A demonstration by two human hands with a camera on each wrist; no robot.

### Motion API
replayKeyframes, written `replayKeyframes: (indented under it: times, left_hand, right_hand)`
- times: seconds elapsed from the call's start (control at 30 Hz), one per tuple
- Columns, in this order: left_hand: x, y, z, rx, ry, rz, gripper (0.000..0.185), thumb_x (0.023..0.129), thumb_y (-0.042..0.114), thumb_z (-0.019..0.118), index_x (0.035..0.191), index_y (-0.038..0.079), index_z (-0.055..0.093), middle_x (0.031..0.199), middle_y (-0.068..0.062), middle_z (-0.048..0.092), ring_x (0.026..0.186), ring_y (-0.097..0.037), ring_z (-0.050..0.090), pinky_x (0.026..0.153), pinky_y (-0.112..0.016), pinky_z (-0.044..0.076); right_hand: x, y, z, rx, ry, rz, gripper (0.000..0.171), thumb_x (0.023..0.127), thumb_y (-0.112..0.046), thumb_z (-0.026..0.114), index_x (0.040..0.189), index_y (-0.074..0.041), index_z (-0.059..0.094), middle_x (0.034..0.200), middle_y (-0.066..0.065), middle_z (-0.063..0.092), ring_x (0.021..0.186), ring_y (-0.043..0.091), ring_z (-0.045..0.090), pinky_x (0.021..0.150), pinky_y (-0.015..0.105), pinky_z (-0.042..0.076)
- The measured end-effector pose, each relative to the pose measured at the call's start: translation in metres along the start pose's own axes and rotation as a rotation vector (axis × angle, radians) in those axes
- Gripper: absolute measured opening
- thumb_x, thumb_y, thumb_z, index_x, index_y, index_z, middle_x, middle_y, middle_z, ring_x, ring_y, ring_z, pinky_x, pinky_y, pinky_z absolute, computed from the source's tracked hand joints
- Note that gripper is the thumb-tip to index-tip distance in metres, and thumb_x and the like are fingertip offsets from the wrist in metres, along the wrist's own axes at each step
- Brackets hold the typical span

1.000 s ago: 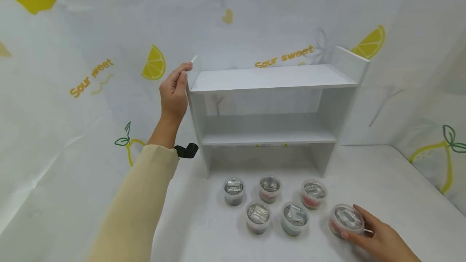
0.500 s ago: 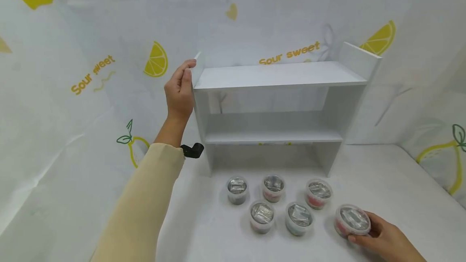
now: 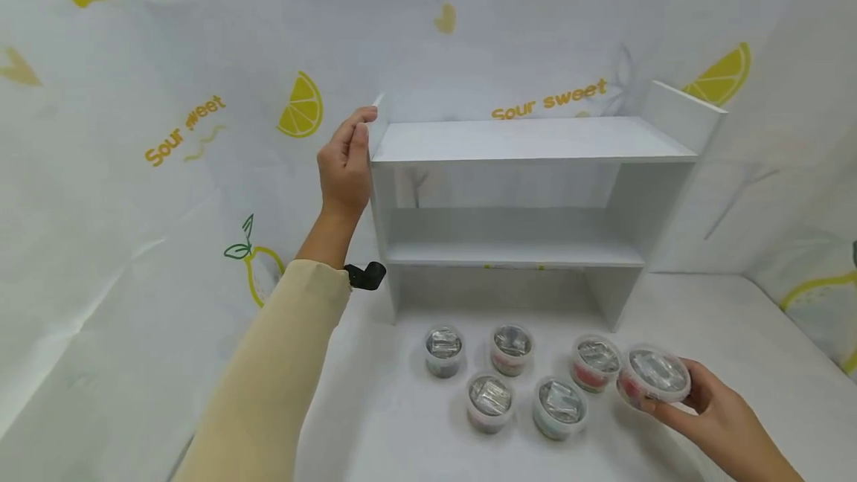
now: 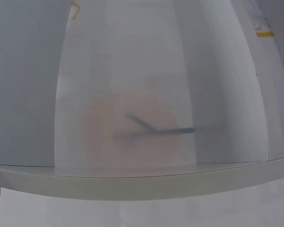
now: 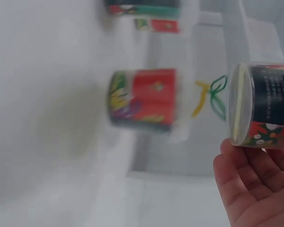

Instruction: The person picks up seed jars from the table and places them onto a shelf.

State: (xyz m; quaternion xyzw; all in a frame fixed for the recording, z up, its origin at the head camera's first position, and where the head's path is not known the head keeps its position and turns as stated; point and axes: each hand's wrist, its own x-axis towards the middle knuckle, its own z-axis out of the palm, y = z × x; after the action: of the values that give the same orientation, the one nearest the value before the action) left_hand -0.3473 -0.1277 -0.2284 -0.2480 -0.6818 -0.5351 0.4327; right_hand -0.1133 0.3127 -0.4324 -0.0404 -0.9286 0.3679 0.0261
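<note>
The white shelf (image 3: 529, 192) fills the middle of the frame, standing at the back of the tabletop (image 3: 703, 333), and your left hand (image 3: 344, 166) rests against the upper corner of its left side panel, fingers nearly straight, gripping nothing. Below the shelf, five tubs (image 3: 509, 378) sit in two rows on the tabletop. At lower right your right hand (image 3: 710, 415) holds a sixth tub (image 3: 655, 376) with fingers curled round its wall, lifted clear of the tabletop and tilted, just right of the nearest standing tub (image 3: 596, 361). The shelf lies up and to the left of the held tub, both boards bare, and your right hand is the nearer one to them with a load. A second ago that tub still stood on the tabletop further right; your left hand has kept its place.
</note>
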Motion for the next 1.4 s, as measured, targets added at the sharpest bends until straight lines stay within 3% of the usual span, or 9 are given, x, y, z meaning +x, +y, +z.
replayKeyframes:
  times: [0.07, 0.13, 0.23, 0.37, 0.5, 0.77, 1.07, 1.4]
  left_hand:
    - [0.001, -0.001, 0.0, -0.002, 0.003, 0.001, 0.029, 0.102, 0.012, 0.046, 0.118, 0.001, 0.068, 0.125, -0.007, 0.068, 0.126, -0.007, 0.057, 0.106, -0.022, 0.042]
    - [0.001, -0.001, 0.001, -0.003, 0.004, 0.002, 0.029, 0.102, 0.012, 0.046, 0.118, 0.002, 0.069, 0.125, -0.007, 0.068, 0.125, -0.008, 0.057, 0.106, -0.022, 0.042]
    - [0.001, -0.001, 0.001, 0.009, 0.001, -0.005, 0.03, 0.103, 0.015, 0.047, 0.119, 0.004, 0.069, 0.125, -0.005, 0.068, 0.124, -0.005, 0.057, 0.105, -0.021, 0.042]
    - [0.0, 0.0, 0.001, 0.027, -0.002, -0.015, 0.031, 0.103, 0.017, 0.046, 0.119, 0.005, 0.069, 0.125, -0.003, 0.068, 0.124, -0.001, 0.056, 0.105, -0.02, 0.042]
    - [-0.002, 0.001, 0.003, 0.042, -0.009, -0.021, 0.032, 0.104, 0.018, 0.045, 0.12, 0.005, 0.069, 0.126, -0.002, 0.068, 0.124, 0.001, 0.055, 0.106, -0.02, 0.042]
    - [-0.002, 0.002, 0.003, 0.068, -0.006, -0.006, 0.033, 0.104, 0.019, 0.043, 0.12, 0.006, 0.069, 0.125, -0.002, 0.068, 0.123, -0.001, 0.056, 0.103, -0.021, 0.044]
    - [-0.004, 0.0, 0.004, 0.062, -0.005, 0.007, 0.034, 0.104, 0.019, 0.043, 0.121, 0.005, 0.068, 0.126, -0.003, 0.068, 0.124, 0.001, 0.055, 0.106, -0.021, 0.042]
    - [-0.003, -0.002, 0.004, 0.042, 0.0, 0.009, 0.031, 0.103, 0.017, 0.046, 0.122, 0.006, 0.068, 0.126, -0.004, 0.068, 0.125, -0.005, 0.057, 0.104, -0.022, 0.044]
  right_hand:
    - [0.003, -0.016, -0.001, 0.031, 0.057, -0.097, 0.064, 0.086, -0.033, 0.076, 0.135, -0.005, 0.045, 0.115, -0.016, 0.061, 0.09, -0.016, 0.054, 0.066, 0.018, 0.052]
    - [0.009, -0.036, -0.002, 0.058, 0.082, -0.176, 0.061, 0.085, -0.029, 0.078, 0.134, -0.008, 0.047, 0.111, -0.019, 0.06, 0.093, -0.015, 0.056, 0.068, 0.018, 0.053]
    - [0.024, -0.072, -0.005, 0.061, 0.057, -0.247, 0.061, 0.085, -0.029, 0.078, 0.135, -0.01, 0.049, 0.117, -0.006, 0.063, 0.096, -0.01, 0.058, 0.071, 0.02, 0.053]
    - [0.057, -0.121, -0.002, 0.088, -0.017, -0.314, 0.063, 0.085, -0.031, 0.077, 0.136, -0.006, 0.049, 0.122, 0.012, 0.063, 0.104, 0.01, 0.064, 0.075, 0.023, 0.055]
    - [0.101, -0.166, 0.012, 0.167, -0.086, -0.354, 0.063, 0.084, -0.031, 0.078, 0.135, -0.005, 0.051, 0.121, 0.014, 0.064, 0.107, 0.028, 0.065, 0.079, 0.026, 0.055]
    - [0.159, -0.235, 0.055, 0.164, -0.142, -0.374, 0.067, 0.079, -0.036, 0.08, 0.134, -0.008, 0.054, 0.123, 0.011, 0.064, 0.11, 0.026, 0.063, 0.085, 0.04, 0.054]
    - [0.182, -0.266, 0.087, 0.083, -0.149, -0.348, 0.067, 0.079, -0.046, 0.076, 0.13, -0.009, 0.054, 0.119, 0.008, 0.065, 0.104, 0.023, 0.061, 0.087, 0.039, 0.05]
    - [0.185, -0.264, 0.094, 0.207, -0.227, -0.36, 0.066, 0.086, -0.034, 0.075, 0.139, -0.004, 0.049, 0.131, 0.014, 0.061, 0.12, 0.028, 0.059, 0.097, 0.043, 0.049]
